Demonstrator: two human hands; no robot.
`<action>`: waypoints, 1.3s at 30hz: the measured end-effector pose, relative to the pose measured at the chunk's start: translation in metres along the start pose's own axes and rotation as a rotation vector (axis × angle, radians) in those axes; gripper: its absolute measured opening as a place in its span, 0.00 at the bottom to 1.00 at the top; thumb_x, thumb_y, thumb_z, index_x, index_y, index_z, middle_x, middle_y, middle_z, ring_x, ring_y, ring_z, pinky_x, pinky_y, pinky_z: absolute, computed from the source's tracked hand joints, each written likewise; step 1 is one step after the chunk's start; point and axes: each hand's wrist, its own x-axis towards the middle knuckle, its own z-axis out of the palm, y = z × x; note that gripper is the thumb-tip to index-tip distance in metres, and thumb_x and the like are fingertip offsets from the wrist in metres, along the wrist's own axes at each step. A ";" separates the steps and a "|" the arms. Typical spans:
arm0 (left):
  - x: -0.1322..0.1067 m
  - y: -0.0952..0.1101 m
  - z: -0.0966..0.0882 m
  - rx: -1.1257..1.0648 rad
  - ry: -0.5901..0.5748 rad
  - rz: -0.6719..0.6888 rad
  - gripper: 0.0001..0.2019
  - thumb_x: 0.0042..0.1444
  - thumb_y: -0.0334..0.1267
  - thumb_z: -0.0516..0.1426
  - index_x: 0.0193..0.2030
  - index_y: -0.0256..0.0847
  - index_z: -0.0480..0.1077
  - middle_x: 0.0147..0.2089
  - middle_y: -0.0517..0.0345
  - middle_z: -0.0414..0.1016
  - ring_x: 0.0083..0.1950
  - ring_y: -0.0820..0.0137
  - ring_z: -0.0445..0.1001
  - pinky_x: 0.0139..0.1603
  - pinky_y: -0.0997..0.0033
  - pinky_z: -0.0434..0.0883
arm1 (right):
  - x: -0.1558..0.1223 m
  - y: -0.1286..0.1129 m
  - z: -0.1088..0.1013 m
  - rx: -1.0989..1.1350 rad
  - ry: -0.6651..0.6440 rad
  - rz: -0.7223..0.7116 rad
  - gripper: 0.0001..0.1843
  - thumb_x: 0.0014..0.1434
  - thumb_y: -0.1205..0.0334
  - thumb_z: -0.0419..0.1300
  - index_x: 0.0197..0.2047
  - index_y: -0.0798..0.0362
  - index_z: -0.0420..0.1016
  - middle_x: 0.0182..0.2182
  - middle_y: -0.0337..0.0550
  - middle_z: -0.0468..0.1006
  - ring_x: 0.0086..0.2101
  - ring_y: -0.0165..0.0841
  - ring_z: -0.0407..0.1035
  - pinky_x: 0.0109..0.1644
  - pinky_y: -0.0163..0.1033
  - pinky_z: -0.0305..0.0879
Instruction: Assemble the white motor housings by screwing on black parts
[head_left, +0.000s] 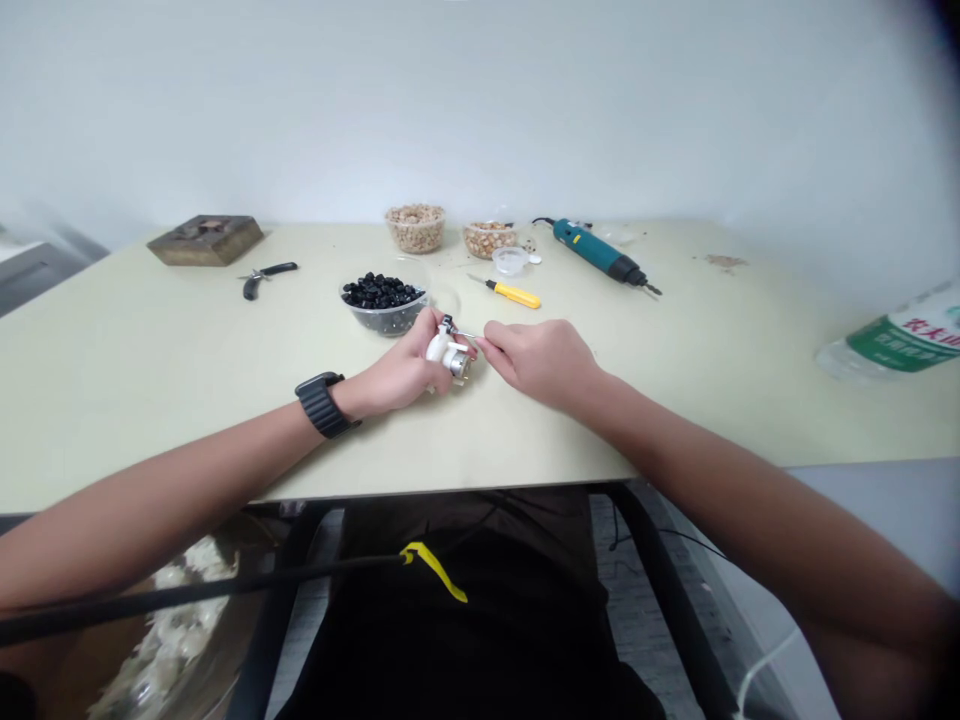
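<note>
Obs: L hand (pixel 401 365) closed around small white part w/ metal end (pixel 453 354), fingers wrapped on body. Part sits low over centre of table (pixel 150 380), just in front of clear bowl (pixel 382 327) of black pieces (pixel 381 291). R hand (pixel 536 362) close by, thumb & index pressed together on thin metal pin (pixel 466 335), which seems to reach into part; contact point too small to confirm.

Handling est.: part light, hard, small, prob. slippery; pin stiff but easily bent. Best hold = white body, not pin or metal end.

Nearby: pliers (pixel 266 278), yellow screwdriver (pixel 514 294), teal power screwdriver (pixel 592 250), 2 bowls of tan granules (pixel 415 229), wooden block (pixel 206 240), plastic bottle (pixel 896 335).
</note>
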 end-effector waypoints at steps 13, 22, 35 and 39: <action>0.001 0.001 -0.001 0.055 0.011 0.032 0.32 0.35 0.24 0.62 0.46 0.47 0.54 0.46 0.65 0.72 0.42 0.72 0.69 0.37 0.68 0.64 | 0.004 -0.001 0.003 0.184 0.003 0.016 0.25 0.82 0.49 0.47 0.43 0.51 0.81 0.28 0.43 0.77 0.28 0.34 0.61 0.35 0.42 0.46; 0.005 -0.003 -0.005 0.087 -0.014 0.049 0.32 0.36 0.24 0.62 0.47 0.48 0.54 0.47 0.63 0.73 0.43 0.70 0.70 0.38 0.68 0.64 | 0.005 -0.002 0.003 0.411 0.028 0.071 0.21 0.77 0.52 0.53 0.33 0.50 0.72 0.24 0.38 0.67 0.27 0.32 0.56 0.37 0.42 0.48; 0.002 -0.002 -0.010 0.160 -0.005 0.083 0.32 0.37 0.24 0.63 0.49 0.48 0.59 0.49 0.60 0.74 0.46 0.65 0.71 0.42 0.64 0.65 | 0.007 -0.007 -0.007 0.682 -0.040 0.128 0.24 0.78 0.52 0.53 0.28 0.49 0.58 0.24 0.34 0.63 0.29 0.30 0.55 0.39 0.43 0.51; 0.006 -0.002 -0.011 0.224 -0.007 0.121 0.30 0.39 0.26 0.64 0.49 0.47 0.59 0.50 0.59 0.75 0.46 0.66 0.71 0.41 0.65 0.65 | 0.008 -0.002 -0.003 0.678 -0.021 0.127 0.25 0.79 0.50 0.53 0.28 0.49 0.59 0.25 0.35 0.64 0.29 0.30 0.56 0.39 0.43 0.51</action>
